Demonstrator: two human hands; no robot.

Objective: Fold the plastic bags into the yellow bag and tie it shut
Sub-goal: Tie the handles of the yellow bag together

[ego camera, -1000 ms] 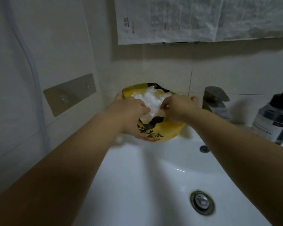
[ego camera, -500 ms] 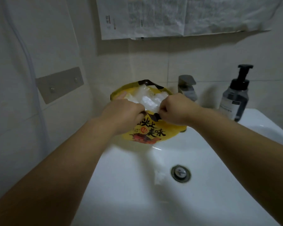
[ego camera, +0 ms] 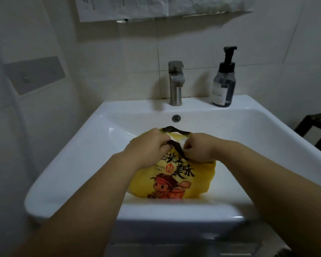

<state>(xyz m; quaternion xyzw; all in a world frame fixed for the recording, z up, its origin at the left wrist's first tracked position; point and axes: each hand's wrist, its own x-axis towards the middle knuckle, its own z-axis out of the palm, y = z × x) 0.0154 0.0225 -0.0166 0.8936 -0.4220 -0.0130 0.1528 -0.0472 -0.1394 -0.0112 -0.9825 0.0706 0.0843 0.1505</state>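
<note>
Two hands meet over the mouth of the yellow bag (ego camera: 174, 182), which sits low inside the white sink (ego camera: 82, 154), towards its front wall. The front rim hides the bag's bottom, so I cannot tell whether it rests on the basin floor. My left hand (ego camera: 150, 145) has its fingers (ego camera: 162, 143) curled tight round the near black handle (ego camera: 176, 148) and the yellow rim beside it. My right hand (ego camera: 200, 148) faces it, just beside it, fingers (ego camera: 188, 147) pinching the same black strip from the other side. Between my knuckles a little of the white plastic bags (ego camera: 176, 140) shows inside the opening, pressed down below the rim. The far handle (ego camera: 174, 129) arches up free behind my hands, touched by neither. The printed side of the bag faces me, with black lettering and a cartoon figure. Behind the basin a metal tap (ego camera: 175, 84) stands upright at the middle of the back ledge, with the overflow hole (ego camera: 176, 118) under it. A dark pump bottle (ego camera: 223, 84) stands on the ledge to the right of the tap, well apart from the bag. Sheets of newspaper (ego camera: 156, 6) hang on the tiled wall above, and a grey metal plate (ego camera: 35, 75) is fixed to the wall on the left.
</note>
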